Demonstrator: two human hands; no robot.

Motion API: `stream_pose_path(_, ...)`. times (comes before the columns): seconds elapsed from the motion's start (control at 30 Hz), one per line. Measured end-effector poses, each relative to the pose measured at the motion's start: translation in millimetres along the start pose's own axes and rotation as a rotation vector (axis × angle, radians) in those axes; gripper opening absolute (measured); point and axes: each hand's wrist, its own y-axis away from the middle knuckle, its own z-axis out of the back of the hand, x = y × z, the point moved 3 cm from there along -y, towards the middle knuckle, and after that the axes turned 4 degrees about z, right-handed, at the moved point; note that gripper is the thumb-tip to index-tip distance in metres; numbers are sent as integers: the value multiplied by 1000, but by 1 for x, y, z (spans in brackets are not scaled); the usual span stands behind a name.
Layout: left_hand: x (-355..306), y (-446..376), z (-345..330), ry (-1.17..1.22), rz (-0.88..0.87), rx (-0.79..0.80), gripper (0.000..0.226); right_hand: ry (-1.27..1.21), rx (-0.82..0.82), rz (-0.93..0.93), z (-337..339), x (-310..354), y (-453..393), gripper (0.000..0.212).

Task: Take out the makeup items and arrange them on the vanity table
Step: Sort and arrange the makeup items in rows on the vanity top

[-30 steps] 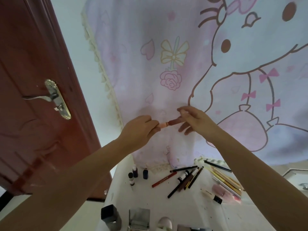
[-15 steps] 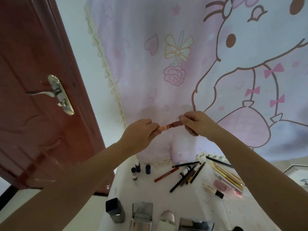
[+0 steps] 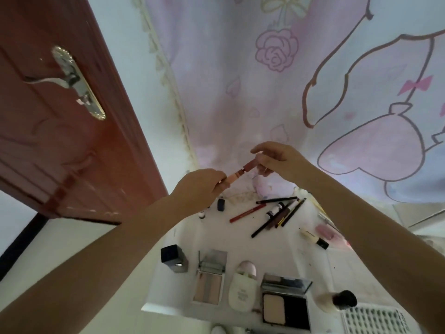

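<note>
I hold a slim lip tube (image 3: pixel 237 174) up in the air above the far end of the counter (image 3: pixel 284 247), one end in each hand. My left hand (image 3: pixel 201 189) grips the pale peach end, fingers curled round it. My right hand (image 3: pixel 277 161) pinches the darker reddish-brown end between thumb and fingertips, the forefinger arched over the top. The tube slants upward from left to right.

Below, the white counter carries the rest of the makeup. Near the far edge lie a red pencil (image 3: pixel 248 212) and a loose fan of dark pencils (image 3: pixel 281 216), touching and crossing one another. Two small dark bottles (image 3: pixel 220 204) stand just beside my left wrist. Toward the right edge lies a cream tube with a black cap (image 3: pixel 314 239), with a pink item (image 3: pixel 325 232) near it, partly hidden by my right forearm.

Along the near edge, from left to right, are a black-capped square bottle (image 3: pixel 174 257), an open palette (image 3: pixel 209 278) with its mirrored lid up, a white oval case (image 3: pixel 242 288), an open compact (image 3: pixel 285 302) with a beige pan, and a bottle with a round black cap (image 3: pixel 340 300) lying at the right corner.

A reddish-brown door (image 3: pixel 60 116) stands to the left, and a pale cartoon-printed curtain (image 3: pixel 313 80) hangs behind the counter.
</note>
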Motion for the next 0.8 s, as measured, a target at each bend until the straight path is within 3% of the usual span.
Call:
stream_pose_path(0.1,6,6,-19,66,137,55,31,-166,-68,-165,-14,-37,-11,22)
stream_pose_path(0.13,8,9,-26,80,180,59,32,-115,-92,-211,-21,-54,-14,26)
stream_pose_path(0.17,10,12,-32,81,217,62,32,51,-59,-220,-29,-74,-17,28)
stream_pose_path(0.3,10,26,-60,22,330,96,39,893,360,-176,-68,-154,-20,36)
stream_pose_path(0.4,6,31,-88,10,418,209,38,1131,444,-182,-76,-175,-20,39)
stream_pose_path(0.6,-5,24,-131,52,590,361,34,1218,495,-52,-67,-196,-13,32)
stream_pose_path(0.8,-17,1,-160,81,634,446,33,1147,341,234,-29,-182,16,43)
